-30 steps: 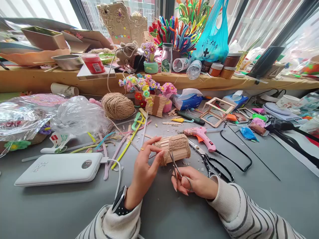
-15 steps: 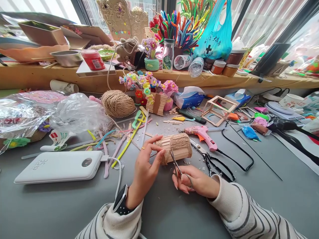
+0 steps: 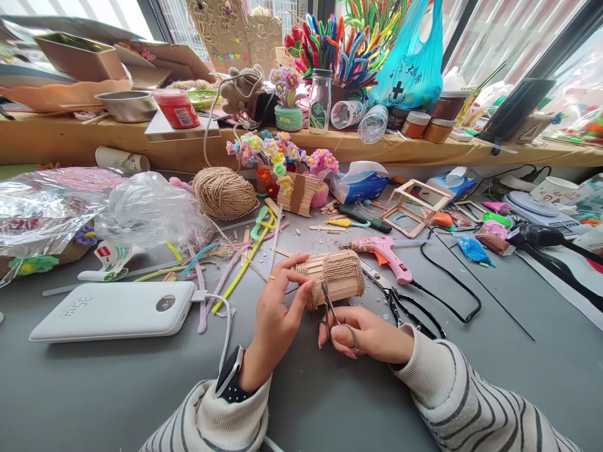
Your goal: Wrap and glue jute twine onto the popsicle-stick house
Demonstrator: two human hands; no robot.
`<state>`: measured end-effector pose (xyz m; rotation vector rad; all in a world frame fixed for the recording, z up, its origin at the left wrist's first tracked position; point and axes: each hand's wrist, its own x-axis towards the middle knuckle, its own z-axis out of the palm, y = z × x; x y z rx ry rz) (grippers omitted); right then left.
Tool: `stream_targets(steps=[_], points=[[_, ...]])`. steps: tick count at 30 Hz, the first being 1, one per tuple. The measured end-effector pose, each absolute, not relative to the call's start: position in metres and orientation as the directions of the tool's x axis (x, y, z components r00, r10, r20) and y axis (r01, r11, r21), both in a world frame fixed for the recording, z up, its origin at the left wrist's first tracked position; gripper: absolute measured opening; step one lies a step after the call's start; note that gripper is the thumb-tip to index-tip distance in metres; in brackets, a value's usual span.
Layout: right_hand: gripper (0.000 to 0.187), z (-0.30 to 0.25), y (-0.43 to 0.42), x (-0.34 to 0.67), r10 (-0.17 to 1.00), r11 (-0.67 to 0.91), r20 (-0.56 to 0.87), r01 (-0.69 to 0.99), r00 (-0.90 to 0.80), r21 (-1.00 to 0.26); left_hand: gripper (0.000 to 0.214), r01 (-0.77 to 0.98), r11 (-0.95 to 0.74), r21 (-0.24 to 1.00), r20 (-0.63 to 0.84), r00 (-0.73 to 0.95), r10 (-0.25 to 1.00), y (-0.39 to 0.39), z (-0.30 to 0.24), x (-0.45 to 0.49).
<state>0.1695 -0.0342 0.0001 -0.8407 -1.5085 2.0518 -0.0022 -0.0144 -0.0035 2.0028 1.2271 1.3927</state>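
Finding a white power bank (image 3: 113, 311) at the left on the grey worktop (image 3: 117, 389), lying near a crumpled clear bag (image 3: 151, 210). Passing rightward to a ball of twine (image 3: 223, 193), with a strand (image 3: 240, 248) running from it towards the left hand (image 3: 277, 307).

Grasping the twine-wrapped tube (image 3: 332, 279) by its left end with the left fingers, keeping the same hold as half a second ago, and having it on its side near the middle of the worktop. Gripping small scissors (image 3: 326, 300) by the loops with the right hand (image 3: 367, 333), pointing the blades at the tube's near side. Bringing the right hand slightly further left than in the earlier view, closer to the tube, and drawing the handles a little nearer each other.

Seeing large scissors (image 3: 375, 277) just past the tube's right end, then a pink glue gun (image 3: 389, 254) beside them.

Losing the tube's left end behind the left fingers, and leaving the gap between thumb and forefinger hard to read. Blending the small blade tips into the twine. Hiding part of the large scissors' handles behind the right sleeve (image 3: 433, 364), and cutting that sleeve off at the bottom edge.
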Motion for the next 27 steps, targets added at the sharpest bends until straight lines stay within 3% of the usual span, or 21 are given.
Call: stream_targets(steps=[12,27], points=[[0.057,-0.005,-0.036,0.161,0.734,-0.341,-0.243,-0.035,-0.634,-0.939,0.008,0.419,-0.525,0.740,0.535,0.106,0.838,-0.014,-0.003,-0.001],[0.049,-0.005,-0.039,0.159,0.784,-0.299,-0.271,0.042,-0.559,-0.953,0.008,0.433,-0.548,0.715,0.563,0.107,0.819,-0.014,-0.003,0.000]])
